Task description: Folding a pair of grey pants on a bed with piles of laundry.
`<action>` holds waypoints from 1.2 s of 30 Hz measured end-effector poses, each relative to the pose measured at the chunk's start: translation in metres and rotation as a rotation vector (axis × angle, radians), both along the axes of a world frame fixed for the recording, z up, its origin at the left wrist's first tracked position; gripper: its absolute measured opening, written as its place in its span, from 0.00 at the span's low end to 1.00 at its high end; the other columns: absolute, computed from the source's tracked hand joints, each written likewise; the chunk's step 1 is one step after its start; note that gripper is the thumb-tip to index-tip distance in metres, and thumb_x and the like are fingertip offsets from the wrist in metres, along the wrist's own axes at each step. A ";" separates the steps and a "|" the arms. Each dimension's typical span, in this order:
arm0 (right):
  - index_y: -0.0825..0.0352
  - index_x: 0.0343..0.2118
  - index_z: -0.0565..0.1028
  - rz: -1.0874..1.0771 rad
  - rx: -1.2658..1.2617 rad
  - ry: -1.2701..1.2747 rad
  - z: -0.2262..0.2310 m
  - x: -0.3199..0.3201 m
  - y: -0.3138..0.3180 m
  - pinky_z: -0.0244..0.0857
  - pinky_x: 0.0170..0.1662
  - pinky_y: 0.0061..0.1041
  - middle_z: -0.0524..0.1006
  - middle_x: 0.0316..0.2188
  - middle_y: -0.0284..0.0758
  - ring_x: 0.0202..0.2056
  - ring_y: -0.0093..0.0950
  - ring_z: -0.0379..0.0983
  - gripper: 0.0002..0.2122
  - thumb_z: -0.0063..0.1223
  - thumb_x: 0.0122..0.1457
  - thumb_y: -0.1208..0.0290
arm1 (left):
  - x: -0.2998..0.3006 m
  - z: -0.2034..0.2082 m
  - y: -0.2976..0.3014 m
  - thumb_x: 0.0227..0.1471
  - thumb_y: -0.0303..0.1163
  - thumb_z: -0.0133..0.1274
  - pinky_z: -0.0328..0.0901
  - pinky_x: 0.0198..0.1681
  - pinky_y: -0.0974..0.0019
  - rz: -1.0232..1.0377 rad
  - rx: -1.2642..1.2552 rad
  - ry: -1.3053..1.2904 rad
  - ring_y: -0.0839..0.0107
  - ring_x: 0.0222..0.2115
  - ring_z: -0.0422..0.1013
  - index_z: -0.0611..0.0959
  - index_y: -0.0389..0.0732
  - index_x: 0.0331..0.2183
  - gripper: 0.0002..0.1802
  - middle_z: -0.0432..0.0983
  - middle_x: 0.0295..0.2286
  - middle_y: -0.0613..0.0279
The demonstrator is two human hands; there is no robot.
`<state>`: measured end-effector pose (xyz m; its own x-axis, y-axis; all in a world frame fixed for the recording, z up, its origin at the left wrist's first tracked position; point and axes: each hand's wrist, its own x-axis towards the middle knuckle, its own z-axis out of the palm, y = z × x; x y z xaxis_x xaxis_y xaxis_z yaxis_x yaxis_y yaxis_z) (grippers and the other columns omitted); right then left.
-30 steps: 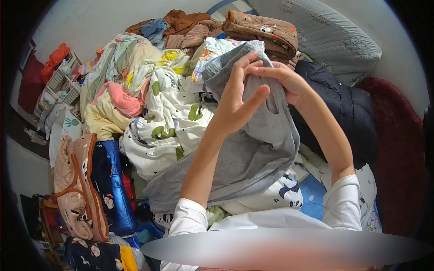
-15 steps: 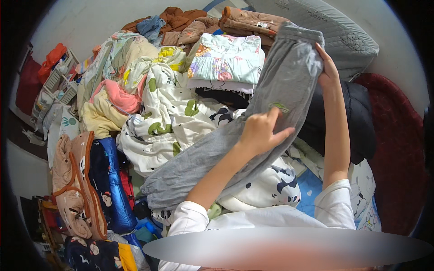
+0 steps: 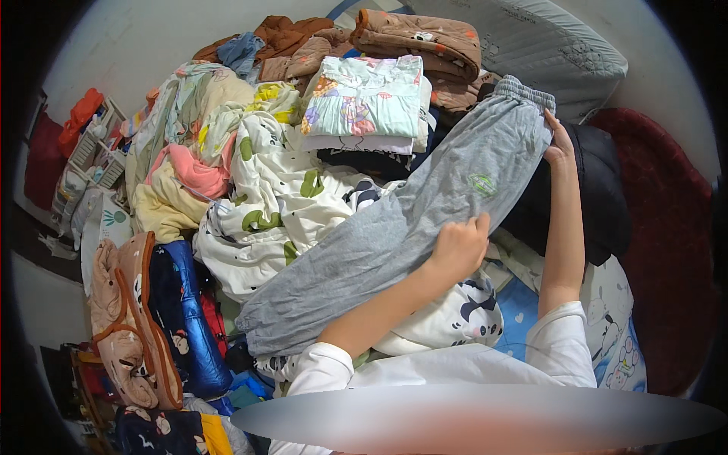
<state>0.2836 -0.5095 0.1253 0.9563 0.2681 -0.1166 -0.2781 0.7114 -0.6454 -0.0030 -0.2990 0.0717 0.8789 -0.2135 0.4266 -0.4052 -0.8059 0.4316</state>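
Observation:
A pair of grey sweatpants (image 3: pixel 425 189) with an elastic waistband and a small green emblem stretches slantwise in front of me, folded lengthwise. My right hand (image 3: pixel 560 140) grips them at the waistband's right corner, fingers partly behind the cloth. Below the emblem, my left hand (image 3: pixel 459 246) is closed at the near edge of the sweatpants, its fingertips curled against the fabric. The leg cuffs rest at the lower left on a white cover (image 3: pixel 258 182) with green and black patches. Just beyond the sweatpants stands a stack of folded clothes, topped by a pale mint printed garment (image 3: pixel 368 91).
A heap of loose clothes with a pink piece (image 3: pixel 197 171) lies to the left. Folded brown blankets (image 3: pixel 417 42) sit at the back. A black padded garment (image 3: pixel 595 189) and a dark red round item (image 3: pixel 660 250) are at right. Rolled padded clothes (image 3: pixel 125 318) stand lower left.
My left hand has moved from the emblem down to the near edge, its fingers curling in. The waistband has come lower and lies flatter, and the emblem now shows fully.

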 end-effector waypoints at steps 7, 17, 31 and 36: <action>0.69 0.43 0.72 0.044 -0.046 0.010 -0.016 -0.010 -0.015 0.64 0.53 0.43 0.75 0.43 0.42 0.47 0.37 0.72 0.11 0.45 0.62 0.68 | -0.026 -0.039 0.003 0.40 0.25 0.55 0.67 0.27 0.65 -0.023 0.154 0.044 0.62 0.28 0.73 0.65 0.32 0.53 0.35 0.70 0.32 0.53; 0.67 0.40 0.76 0.187 -0.126 0.041 -0.011 0.005 -0.029 0.66 0.51 0.37 0.78 0.39 0.38 0.43 0.34 0.75 0.10 0.49 0.60 0.68 | -0.128 -0.038 0.091 0.34 0.23 0.55 0.68 0.34 0.57 0.109 -0.005 0.179 0.54 0.31 0.73 0.70 0.37 0.45 0.30 0.73 0.30 0.52; 0.68 0.43 0.73 0.175 -0.171 -0.028 -0.020 0.036 -0.057 0.66 0.51 0.38 0.77 0.41 0.38 0.44 0.34 0.74 0.10 0.46 0.61 0.70 | -0.225 -0.053 0.117 0.36 0.22 0.53 0.65 0.37 0.58 0.441 0.087 0.062 0.55 0.32 0.68 0.73 0.37 0.35 0.17 0.70 0.31 0.55; 0.71 0.45 0.72 -0.062 -0.141 0.077 -0.020 0.039 -0.067 0.61 0.56 0.40 0.75 0.45 0.41 0.49 0.36 0.71 0.14 0.45 0.62 0.68 | -0.225 -0.064 0.105 0.41 0.23 0.50 0.64 0.42 0.60 0.319 0.072 0.115 0.59 0.38 0.66 0.75 0.36 0.37 0.16 0.69 0.36 0.56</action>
<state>0.3222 -0.5766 0.1055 0.9574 0.1844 -0.2222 -0.2887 0.6330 -0.7184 -0.2282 -0.1937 0.0075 0.9477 0.0536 0.3147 -0.0802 -0.9142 0.3972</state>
